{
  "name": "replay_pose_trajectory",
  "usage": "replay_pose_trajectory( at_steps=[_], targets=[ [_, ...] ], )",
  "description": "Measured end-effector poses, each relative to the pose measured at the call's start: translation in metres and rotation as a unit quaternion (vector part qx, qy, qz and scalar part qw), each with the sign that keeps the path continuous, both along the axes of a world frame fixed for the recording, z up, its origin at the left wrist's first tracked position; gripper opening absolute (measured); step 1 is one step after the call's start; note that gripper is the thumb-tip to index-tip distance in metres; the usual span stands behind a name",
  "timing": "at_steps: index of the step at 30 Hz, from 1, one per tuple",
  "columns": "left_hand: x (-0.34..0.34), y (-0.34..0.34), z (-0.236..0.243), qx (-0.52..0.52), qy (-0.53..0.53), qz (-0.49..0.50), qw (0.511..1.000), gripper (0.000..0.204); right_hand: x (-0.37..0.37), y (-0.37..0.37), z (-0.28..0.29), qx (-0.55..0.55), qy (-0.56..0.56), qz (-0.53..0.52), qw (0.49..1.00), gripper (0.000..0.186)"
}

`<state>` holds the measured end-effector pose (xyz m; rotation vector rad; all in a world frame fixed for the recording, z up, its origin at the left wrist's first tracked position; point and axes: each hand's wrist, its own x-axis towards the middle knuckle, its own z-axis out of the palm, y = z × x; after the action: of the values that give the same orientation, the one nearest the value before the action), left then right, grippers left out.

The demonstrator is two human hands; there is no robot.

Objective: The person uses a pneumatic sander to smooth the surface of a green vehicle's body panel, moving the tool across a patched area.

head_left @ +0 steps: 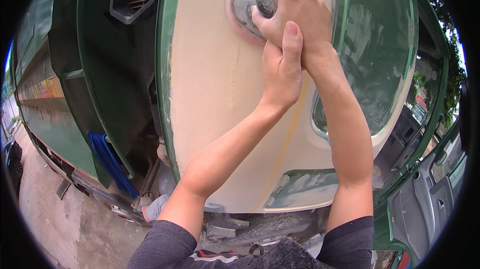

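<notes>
The green truck cab [100,69] filled most of the view, and across its rear wall spread a wide beige patch of filler [210,109], sanded dull, with green paint showing at the rim and a thin yellowish line running down it. High on that patch sat a round sanding disc [243,9], pink-edged with a grey back, pressed flat against the panel. The right hand [295,11] was clenched over the sander's knob, fingers wrapped tight; the left hand [281,71] gripped the right wrist from below, thumb lying up along it. Below hung a blue hose [110,161], and a sandalled foot [150,208] rested on the frame. The risk seemed to be a tilted disc — uneven pressure could gouge the filler or cut through to paint at the edge — and a footing slip would wrench it sideways
</notes>
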<state>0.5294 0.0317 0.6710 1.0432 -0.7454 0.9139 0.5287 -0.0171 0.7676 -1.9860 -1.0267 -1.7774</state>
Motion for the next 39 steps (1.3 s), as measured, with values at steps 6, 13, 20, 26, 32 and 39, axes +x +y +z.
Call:
replay_pose_trajectory(
  at_steps=[6, 13, 20, 26, 32, 39],
  targets=[
    [-0.019, -0.016, -0.106, -0.128, -0.113, -0.066, 0.983, 0.083, -0.013, 0.032, -0.109, -0.168, -0.096, 0.068, 0.979, 0.025],
    [0.017, 0.005, 0.052, -0.027, -0.082, 0.007, 0.996, 0.071, 0.011, 0.011, 0.047, 0.033, -0.024, -0.048, 0.998, 0.041],
    [-0.019, -0.025, -0.187, -0.160, -0.001, -0.018, 0.987, 0.110, -0.020, 0.035, -0.166, -0.233, -0.120, 0.080, 0.962, 0.048],
    [0.009, -0.007, -0.072, -0.200, -0.113, 0.017, 0.973, 0.092, -0.025, 0.044, -0.057, -0.138, -0.091, 0.047, 0.985, 0.048],
    [0.013, 0.013, 0.031, -0.084, -0.130, 0.005, 0.988, 0.076, 0.000, 0.037, 0.020, -0.031, -0.121, 0.000, 0.992, 0.042],
    [-0.012, -0.019, -0.139, -0.243, -0.079, -0.088, 0.963, 0.093, -0.027, 0.050, -0.126, -0.242, -0.060, 0.023, 0.968, 0.044]
  ],
)
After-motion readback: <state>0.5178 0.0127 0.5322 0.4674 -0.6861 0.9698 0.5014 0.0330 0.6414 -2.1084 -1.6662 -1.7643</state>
